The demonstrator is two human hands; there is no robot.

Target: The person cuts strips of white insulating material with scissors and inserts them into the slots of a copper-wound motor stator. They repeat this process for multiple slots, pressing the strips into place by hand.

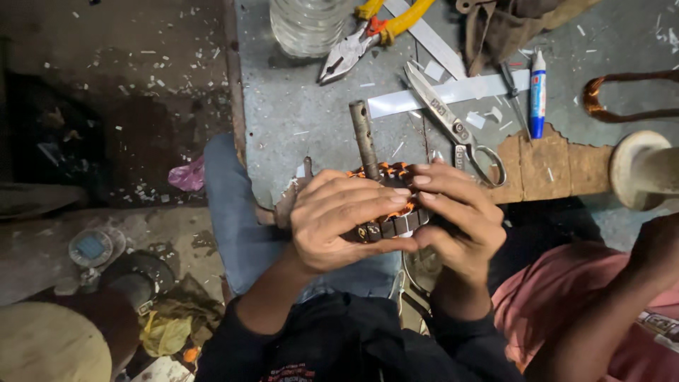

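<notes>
- While your left hand (pixel 339 216) and right hand (pixel 456 212) close together around the motor core (pixel 392 212), both gripping it above your lap at the table's (pixel 297 113) near edge, keep fingertips off the copper windings.
- Shaft (pixel 363 138) points far; hold it steady.
- Scissors (pixel 453 124) and pliers (pixel 361 39) lie farther back.

stator (pixel 387 205) sitting btwn left hand (pixel 339 219) & right hand (pixel 456 212) | scissors (pixel 453 124) lying behind on bench (pixel 297 113) | pliers (pixel 368 35) lying further back, bottle (pixel 308 25) to their left
</notes>
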